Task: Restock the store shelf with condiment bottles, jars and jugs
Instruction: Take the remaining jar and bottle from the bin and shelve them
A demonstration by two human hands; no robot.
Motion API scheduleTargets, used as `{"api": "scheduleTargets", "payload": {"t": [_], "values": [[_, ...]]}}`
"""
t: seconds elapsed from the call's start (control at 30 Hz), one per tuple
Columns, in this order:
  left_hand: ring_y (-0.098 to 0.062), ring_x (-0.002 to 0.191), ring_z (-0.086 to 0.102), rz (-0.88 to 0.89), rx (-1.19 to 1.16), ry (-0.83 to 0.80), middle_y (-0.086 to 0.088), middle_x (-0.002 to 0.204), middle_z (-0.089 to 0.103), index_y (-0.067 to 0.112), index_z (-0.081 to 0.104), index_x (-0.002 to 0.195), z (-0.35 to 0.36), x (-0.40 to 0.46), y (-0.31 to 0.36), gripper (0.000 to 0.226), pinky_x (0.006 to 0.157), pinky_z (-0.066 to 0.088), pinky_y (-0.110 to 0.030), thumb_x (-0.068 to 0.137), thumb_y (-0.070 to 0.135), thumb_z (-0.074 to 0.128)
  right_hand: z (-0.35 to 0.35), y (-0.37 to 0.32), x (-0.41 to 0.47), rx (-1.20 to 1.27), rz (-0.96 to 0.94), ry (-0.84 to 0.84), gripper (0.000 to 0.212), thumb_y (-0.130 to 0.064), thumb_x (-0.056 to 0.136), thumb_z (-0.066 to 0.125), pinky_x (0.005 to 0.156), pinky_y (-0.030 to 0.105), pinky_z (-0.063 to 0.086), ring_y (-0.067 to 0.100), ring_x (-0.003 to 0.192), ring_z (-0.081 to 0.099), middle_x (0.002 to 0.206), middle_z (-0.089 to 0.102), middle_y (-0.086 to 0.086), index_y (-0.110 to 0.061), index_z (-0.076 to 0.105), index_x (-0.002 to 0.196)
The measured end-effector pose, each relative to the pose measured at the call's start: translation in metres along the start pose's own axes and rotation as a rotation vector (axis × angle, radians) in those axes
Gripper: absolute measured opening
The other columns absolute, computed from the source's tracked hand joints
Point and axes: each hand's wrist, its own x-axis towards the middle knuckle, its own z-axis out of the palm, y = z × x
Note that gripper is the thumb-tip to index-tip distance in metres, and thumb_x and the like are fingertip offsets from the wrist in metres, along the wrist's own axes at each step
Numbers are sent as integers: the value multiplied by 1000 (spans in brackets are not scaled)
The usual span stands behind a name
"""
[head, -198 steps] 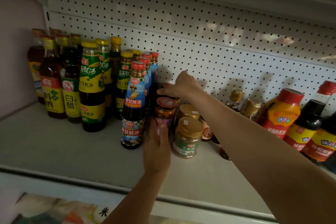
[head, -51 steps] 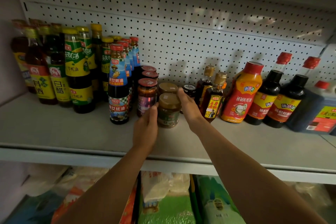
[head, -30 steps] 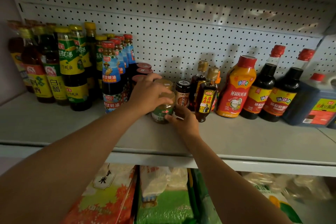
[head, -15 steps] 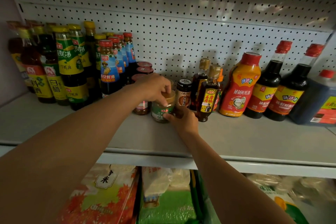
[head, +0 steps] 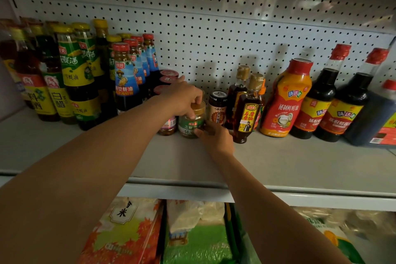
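— Which jar is it?
— The green-labelled jar (head: 191,123) with a gold lid, upright on the grey shelf (head: 278,163).
— Its neighbours?
— A red-lidded jar (head: 168,126) just left, a black-capped jar (head: 217,107) just right and slightly behind.

"白醋" on vinegar bottle (head: 57,100), "米" on rice bag (head: 122,229)

Behind everything ran the white pegboard (head: 214,28), dotted with dark holes and split by a seam across its upper part. Down below the top level, packed goods sat side by side: a rice bag (head: 122,231) printed with red-orange maple leaves on the left, a green sack (head: 197,244) in the middle under a pale wrinkled packet (head: 188,214), and further right a clear plastic bag (head: 334,225), too blurred to read.
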Motion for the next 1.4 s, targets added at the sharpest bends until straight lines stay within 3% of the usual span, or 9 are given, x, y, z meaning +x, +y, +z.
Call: {"api": "scheduleTargets", "payload": {"t": [0.13,0.37,0.47,0.6,0.73,1.07,1.27,1.4], "values": [[-23,122,53,7,-27,22,0,121,67,26,64,109,1,3,-4,46,96,48,-46,70,24,88,-1,0,-1,-23,-26,-11,54,-46,93,68,97,37,49,23,127,59,135,66,0,-28,56,143],[-32,129,41,-32,126,-9,-1,119,61,37,54,97,1,15,-1,42,91,46,-59,70,31,85,0,-2,-4,-53,-47,1,46,-47,94,66,93,36,52,22,122,62,128,70,-3,-28,61,135],[-33,131,37,-11,182,2,-4,121,60,30,56,106,-1,18,5,39,99,41,-51,77,28,81,0,-4,-5,-60,-38,4,44,-48,94,66,90,35,52,21,120,63,126,71,-4,-29,61,133],[-34,142,31,-27,276,11,-10,129,59,17,55,119,-1,27,10,38,114,21,-43,86,20,74,1,-3,-3,-43,-44,2,46,-49,94,65,91,36,53,23,119,64,126,71,0,-27,61,134],[-38,148,17,-48,331,-14,-14,136,54,17,53,119,-1,31,10,38,111,27,-46,87,20,73,2,0,-1,-38,-36,8,48,-50,94,65,94,36,53,20,120,64,126,71,-1,-29,60,137],[-40,148,16,-41,361,-28,-14,137,52,20,53,121,-2,34,11,44,112,26,-47,84,23,76,7,8,3,30,-48,83,51,-47,91,71,94,38,55,21,113,68,118,74,4,-20,64,133],[-36,141,33,-37,395,7,-11,130,59,19,53,119,-2,30,11,39,113,24,-45,86,17,74,-2,7,-1,150,-40,67,47,-41,92,71,87,22,48,13,111,67,118,74,3,-17,65,132],[-32,131,43,-39,403,24,-8,126,62,19,54,120,-3,27,15,39,112,26,-43,86,19,73,-13,9,-12,277,-54,63,41,-33,93,72,90,24,53,3,101,66,112,73,-2,-17,66,130]]}}
